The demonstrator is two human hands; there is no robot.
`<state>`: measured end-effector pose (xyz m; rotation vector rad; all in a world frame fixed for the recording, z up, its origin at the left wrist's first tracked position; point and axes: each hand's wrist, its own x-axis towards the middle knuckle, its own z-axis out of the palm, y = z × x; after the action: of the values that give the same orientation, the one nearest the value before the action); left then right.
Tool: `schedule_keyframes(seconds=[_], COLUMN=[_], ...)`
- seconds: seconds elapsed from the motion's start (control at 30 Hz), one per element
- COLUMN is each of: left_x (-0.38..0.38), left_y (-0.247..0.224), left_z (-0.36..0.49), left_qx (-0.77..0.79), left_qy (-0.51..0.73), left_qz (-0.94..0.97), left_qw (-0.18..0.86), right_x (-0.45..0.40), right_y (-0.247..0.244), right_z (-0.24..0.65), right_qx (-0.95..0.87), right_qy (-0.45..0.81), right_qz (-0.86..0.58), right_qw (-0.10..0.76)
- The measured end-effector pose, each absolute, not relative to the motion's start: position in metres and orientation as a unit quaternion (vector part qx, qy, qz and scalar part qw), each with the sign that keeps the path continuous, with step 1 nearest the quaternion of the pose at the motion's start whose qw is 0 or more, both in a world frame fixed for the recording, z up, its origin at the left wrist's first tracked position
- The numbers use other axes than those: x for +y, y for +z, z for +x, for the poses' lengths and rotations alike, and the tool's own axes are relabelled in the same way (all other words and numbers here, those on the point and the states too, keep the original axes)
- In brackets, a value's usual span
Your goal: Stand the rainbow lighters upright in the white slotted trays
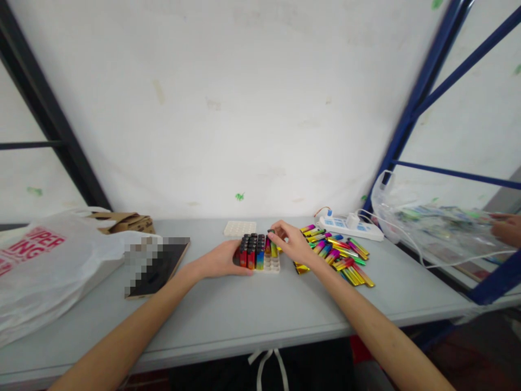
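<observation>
Black-topped lighters (251,252) in red, orange and blue stand upright in rows on the left part of a white tray with round holes (273,265). My left hand (222,258) curls around the tray's left end, its thumb along the front and its fingers partly hidden behind the lighters. With fingers pinched, my right hand (290,240) holds a yellow-and-dark lighter (273,247) at the tray's right back part. Open holes show in front of it. Right of the tray lies a loose pile of shiny multicoloured lighters (336,252).
Behind stands a second white holed tray (240,228). A white power strip (350,227) lies at the back right. On the left are a dark flat panel (163,266) and a white plastic bag (61,266). Another person's hand (507,229) shows beyond the blue frame (401,141).
</observation>
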<state>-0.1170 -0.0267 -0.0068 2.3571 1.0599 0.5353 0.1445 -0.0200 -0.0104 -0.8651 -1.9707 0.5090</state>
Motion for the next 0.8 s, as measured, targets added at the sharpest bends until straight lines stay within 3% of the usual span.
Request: schedule_keyframes(seconds=[0.6, 0.8], left_x=[-0.029, -0.028], left_y=[-0.005, -0.007], left_z=[-0.116, -0.117], left_qx=[0.382, 0.398], left_qy=[0.202, 0.199], left_qz=[0.862, 0.859], left_qw=[0.264, 0.252], right_x=[-0.021, -0.010], right_y=[-0.007, -0.008], right_z=[0.149, 0.159], right_qx=[-0.842, -0.808], right_qy=[0.161, 0.139], right_qz=[-0.333, -0.369], right_qw=[0.393, 0.438])
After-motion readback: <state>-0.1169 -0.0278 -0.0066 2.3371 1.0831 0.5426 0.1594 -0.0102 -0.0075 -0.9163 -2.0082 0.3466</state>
